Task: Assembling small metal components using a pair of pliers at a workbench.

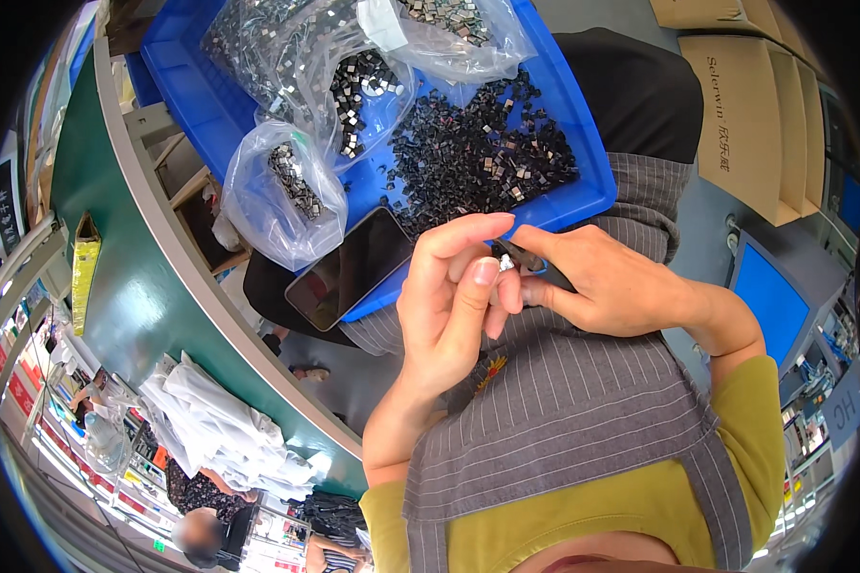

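Observation:
My left hand (449, 310) pinches a small shiny metal piece (505, 263) between thumb and fingers. Closed around a small pair of dark pliers (556, 273) with a bit of blue on them, my right hand (626, 286) brings their tip up against that piece. Both hands are above my lap, just before the near edge of a blue plastic tray (597, 186). Loose small black parts (478, 158) with some silvery ones lie heaped in the tray. The jaws' exact grip on the piece is too small to make out.
Clear plastic bags (287, 191) of small metal parts fill the tray's left and far side. A smartphone (349, 267) lies at its near left corner. A green table (134, 258) curves along the left, with white cloth (215, 415) on it. Cardboard boxes (745, 124) stand right.

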{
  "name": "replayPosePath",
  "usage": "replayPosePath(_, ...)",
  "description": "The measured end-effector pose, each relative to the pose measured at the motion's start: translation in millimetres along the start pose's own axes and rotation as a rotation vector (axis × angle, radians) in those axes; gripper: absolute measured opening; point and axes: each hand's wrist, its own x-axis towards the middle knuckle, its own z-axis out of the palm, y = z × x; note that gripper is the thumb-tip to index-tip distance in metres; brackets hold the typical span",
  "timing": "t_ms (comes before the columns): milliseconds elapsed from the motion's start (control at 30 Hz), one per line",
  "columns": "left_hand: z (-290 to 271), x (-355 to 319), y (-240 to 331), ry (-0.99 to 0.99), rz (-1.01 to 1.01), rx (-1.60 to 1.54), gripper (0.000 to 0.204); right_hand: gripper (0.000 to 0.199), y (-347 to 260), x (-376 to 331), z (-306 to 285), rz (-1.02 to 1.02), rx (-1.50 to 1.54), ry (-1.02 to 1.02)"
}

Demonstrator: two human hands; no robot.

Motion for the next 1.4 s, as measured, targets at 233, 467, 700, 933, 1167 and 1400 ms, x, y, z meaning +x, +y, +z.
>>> replayPosePath(233,4,-1,7,0.058,0.031,0.095,0.026,0.031,-10,-1,-8,0.149,0.201,-0.145)
replayPosePath(467,2,-1,4,0.031,0.108,0.195,0.029,0.048,-7,-6,-12,0.120,0.039,-0.180)
replayPosePath(700,5,3,0,0.067,0.205,0.269,0.029,0.051,-1,-5,-13,0.143,0.082,-0.287)
replayPosePath(933,4,1,6,0.062,0.103,0.203,0.031,0.035,-9,-2,-17,0.063,0.292,-0.288)
replayPosePath(1167,5,0,13,0.062,-0.032,0.104,0.034,0.035,-10,-2,-17,0.088,0.336,-0.325)
replayPosePath(1400,4,1,12,0.031,-0.037,0.084,0.033,0.035,-8,-2,-16,0.110,0.351,-0.349)
